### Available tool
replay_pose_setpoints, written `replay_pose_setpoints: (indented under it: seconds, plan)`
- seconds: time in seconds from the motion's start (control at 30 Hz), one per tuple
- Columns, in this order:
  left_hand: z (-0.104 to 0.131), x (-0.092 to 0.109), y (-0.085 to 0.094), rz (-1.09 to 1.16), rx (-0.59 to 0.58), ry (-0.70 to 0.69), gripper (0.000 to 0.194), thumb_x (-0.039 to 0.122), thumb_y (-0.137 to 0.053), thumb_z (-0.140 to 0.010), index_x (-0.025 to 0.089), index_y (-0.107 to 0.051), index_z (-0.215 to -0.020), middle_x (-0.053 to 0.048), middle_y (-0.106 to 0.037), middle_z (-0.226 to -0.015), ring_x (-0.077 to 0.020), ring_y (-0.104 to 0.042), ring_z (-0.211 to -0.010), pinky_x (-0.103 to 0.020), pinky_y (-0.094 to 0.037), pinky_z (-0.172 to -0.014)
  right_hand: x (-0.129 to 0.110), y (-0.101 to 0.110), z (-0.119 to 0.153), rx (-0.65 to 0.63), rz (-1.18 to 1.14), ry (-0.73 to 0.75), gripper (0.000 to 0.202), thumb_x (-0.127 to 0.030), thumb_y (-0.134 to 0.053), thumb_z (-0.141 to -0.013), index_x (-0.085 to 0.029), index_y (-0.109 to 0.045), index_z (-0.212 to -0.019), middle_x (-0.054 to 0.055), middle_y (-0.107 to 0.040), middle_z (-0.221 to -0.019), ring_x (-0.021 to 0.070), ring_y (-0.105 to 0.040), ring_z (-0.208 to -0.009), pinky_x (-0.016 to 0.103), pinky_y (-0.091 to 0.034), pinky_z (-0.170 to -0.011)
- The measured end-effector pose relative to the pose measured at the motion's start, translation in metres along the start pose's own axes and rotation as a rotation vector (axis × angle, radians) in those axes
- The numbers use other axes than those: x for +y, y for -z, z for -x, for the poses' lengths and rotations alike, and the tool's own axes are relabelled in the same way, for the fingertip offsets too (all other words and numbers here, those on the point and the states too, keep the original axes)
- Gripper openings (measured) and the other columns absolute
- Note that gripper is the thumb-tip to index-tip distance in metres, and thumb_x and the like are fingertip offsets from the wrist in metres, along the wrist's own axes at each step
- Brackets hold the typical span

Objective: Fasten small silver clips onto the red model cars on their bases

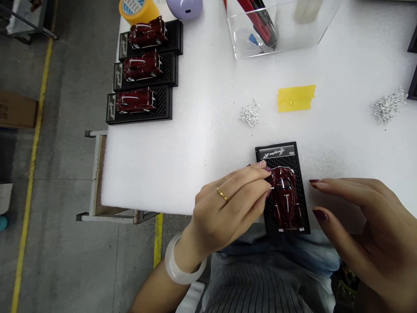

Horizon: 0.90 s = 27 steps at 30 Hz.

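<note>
The dark red model car [287,202] sits on a black base [303,219] at the near edge of the desk [182,165], with a lettered nameplate [276,151] at the base's twelve o'clock end. The left hand [234,200] comes in from about eight o'clock, its fingers bunched together with their tips against the car's nine o'clock side. A tiny white bit shows at those tips (whether it is pinched there or part of the car, I cannot tell), nor can I tell whether the fingers are clamped on anything. The right hand [368,217] is just beside the base at three o'clock, thumb and forefinger apart with nothing between them.

From the base, a small heap of white pieces [249,114] lies at eleven o'clock, a strip of yellow tape [296,98] at twelve, and a second heap [387,108] between one and two. Beyond the strip, near twelve o'clock, a clear box [293,45] holds a red and black tool [260,26]. Well apart, toward ten o'clock, three more red cars [141,67] stand in a row, each on its own black base, beside a yellow roll of tape [141,16].
</note>
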<state>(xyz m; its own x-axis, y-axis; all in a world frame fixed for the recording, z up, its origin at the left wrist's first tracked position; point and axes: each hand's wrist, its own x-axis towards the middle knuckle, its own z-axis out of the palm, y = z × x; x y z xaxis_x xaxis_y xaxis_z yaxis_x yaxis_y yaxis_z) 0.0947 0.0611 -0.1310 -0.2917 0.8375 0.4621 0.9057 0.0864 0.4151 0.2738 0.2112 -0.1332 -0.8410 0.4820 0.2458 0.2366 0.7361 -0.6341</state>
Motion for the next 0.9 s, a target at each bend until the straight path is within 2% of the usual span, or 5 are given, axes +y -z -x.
replay_pose_setpoints:
  seconds: [0.23,0.33,0.43,0.57,0.9]
  plan:
    - [0.005,-0.001,0.000,0.026,0.062,0.017,0.012,0.012,-0.069,-0.089,0.012,-0.069,-0.101,-0.005,-0.077,-0.110,-0.0088,-0.072,-0.114,-0.016,-0.059,-0.107,-0.004,0.002,0.002,-0.005,-0.012,-0.016,0.028,-0.018,-0.068,-0.091,-0.023,-0.064,-0.119,0.003,-0.071,-0.106,0.0193,-0.068,-0.098,0.032,-0.056,-0.083]
    - [0.010,-0.003,0.002,0.123,0.084,0.009,0.035,0.036,-0.071,-0.090,0.010,-0.066,-0.112,-0.011,-0.073,-0.119,-0.0167,-0.068,-0.124,-0.028,-0.060,-0.111,0.003,0.018,0.001,-0.030,-0.070,-0.068,0.028,-0.020,-0.067,-0.091,-0.027,-0.067,-0.118,0.002,-0.074,-0.109,0.0206,-0.071,-0.095,0.032,-0.056,-0.077]
    - [0.013,-0.006,0.003,0.084,-0.093,-0.029,0.075,0.062,-0.071,-0.083,0.006,-0.056,-0.131,-0.020,-0.062,-0.138,-0.0285,-0.055,-0.141,-0.048,-0.049,-0.123,0.023,0.044,-0.012,0.149,0.124,-0.150,0.023,-0.023,-0.071,-0.088,-0.027,-0.074,-0.110,0.003,-0.076,-0.107,0.0233,-0.073,-0.095,0.035,-0.054,-0.078]
    - [0.013,-0.010,-0.001,-0.014,-0.237,-0.081,0.087,0.066,-0.070,-0.081,0.008,-0.046,-0.143,-0.023,-0.050,-0.150,-0.0352,-0.042,-0.150,-0.059,-0.044,-0.123,0.052,0.069,-0.047,0.216,0.472,-0.087,0.009,-0.024,-0.068,-0.090,-0.022,-0.076,-0.092,0.004,-0.078,-0.089,0.0165,-0.072,-0.074,0.027,-0.048,-0.058]
    - [0.025,-0.012,-0.008,0.177,0.178,-0.034,0.102,0.071,-0.070,-0.073,0.014,-0.041,-0.152,-0.016,-0.066,-0.126,-0.0298,-0.058,-0.137,-0.048,-0.051,-0.120,0.054,0.042,-0.073,0.137,0.694,-0.019,0.017,-0.023,-0.059,-0.090,-0.015,-0.072,-0.084,0.007,-0.072,-0.078,0.0179,-0.065,-0.062,0.031,-0.042,-0.053]
